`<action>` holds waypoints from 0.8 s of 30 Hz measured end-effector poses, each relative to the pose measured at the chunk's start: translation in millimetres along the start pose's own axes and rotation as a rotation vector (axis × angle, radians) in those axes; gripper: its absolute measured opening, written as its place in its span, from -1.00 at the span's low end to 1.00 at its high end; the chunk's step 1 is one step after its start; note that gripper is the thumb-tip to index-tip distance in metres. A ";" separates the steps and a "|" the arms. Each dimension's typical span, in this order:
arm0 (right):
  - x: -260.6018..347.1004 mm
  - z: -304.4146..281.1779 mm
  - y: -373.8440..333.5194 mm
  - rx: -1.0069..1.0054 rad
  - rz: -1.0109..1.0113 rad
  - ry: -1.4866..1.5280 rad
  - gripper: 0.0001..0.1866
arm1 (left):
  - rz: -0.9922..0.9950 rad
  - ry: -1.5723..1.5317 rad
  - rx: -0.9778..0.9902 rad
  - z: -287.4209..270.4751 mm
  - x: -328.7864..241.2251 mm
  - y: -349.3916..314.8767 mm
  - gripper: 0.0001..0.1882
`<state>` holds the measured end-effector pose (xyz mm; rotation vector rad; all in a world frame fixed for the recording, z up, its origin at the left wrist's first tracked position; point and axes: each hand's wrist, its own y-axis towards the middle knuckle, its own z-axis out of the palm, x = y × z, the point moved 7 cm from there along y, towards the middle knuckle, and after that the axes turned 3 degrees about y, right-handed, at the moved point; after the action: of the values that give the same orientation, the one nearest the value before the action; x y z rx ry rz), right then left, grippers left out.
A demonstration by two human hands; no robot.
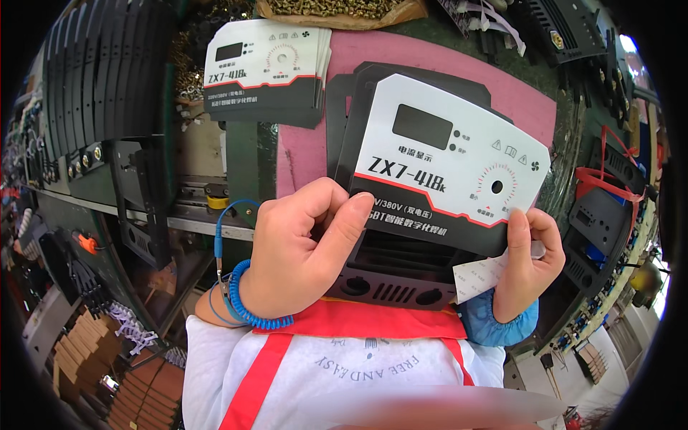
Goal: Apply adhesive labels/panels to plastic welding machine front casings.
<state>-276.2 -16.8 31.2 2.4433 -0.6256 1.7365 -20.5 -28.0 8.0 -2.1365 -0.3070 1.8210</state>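
Observation:
A white, red and black faceplate label is held tilted in front of me, with a dark display window and a small dial hole. My left hand pinches its lower left corner between thumb and bent fingers. At the lower right corner, my right hand grips the label's edge with its fingertips. A piece of printed white backing paper hangs beside the right hand; whether it is still joined to the label is hidden. Beneath lies a black slotted front panel with round openings, mostly covered by the label.
A stack of similar labels sits at the back left on the pink mat. Behind it are many brass fittings on brown paper. Black panels stand in a row at the left. A blue coiled wrist cord runs from my left wrist.

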 end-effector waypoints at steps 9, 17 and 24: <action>0.1 1.3 -0.5 -0.012 0.001 0.007 -0.89 | 0.017 0.026 -0.022 0.1 -0.2 -0.1 -0.74; 2.6 3.7 0.3 -0.015 0.026 0.034 -0.90 | -0.054 0.047 -0.034 0.1 2.2 0.1 -0.72; 4.9 3.9 2.6 0.027 -0.041 -0.032 -0.88 | -0.044 0.126 -0.035 -0.9 3.0 -2.0 -0.74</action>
<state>-272.3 -21.7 33.9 2.4880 -0.5548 1.7054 -19.1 -25.1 6.1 -2.2380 -0.3547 1.6602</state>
